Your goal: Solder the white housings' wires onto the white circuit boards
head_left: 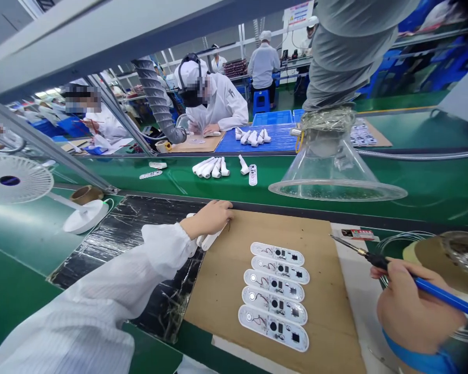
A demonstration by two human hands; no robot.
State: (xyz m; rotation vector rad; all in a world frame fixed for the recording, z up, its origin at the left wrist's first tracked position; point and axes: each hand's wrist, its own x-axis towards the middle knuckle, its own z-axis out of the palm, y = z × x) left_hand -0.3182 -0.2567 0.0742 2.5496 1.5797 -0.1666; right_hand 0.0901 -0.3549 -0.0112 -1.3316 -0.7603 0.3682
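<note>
You rightly gripped the soldering iron [413, 280] in your right hand [411, 309], tip clear of the five boards [275, 296] on the cardboard [226, 291], left hand [210, 217] closed on white housings [208, 241] at its corner.

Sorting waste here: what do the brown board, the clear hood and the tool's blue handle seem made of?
Brown board: probably cardboard, matte, scuffed. Clear hood: probably plastic, glossy, green belt showing through. Blue handle: plastic or rubber, smooth sheen.
</note>
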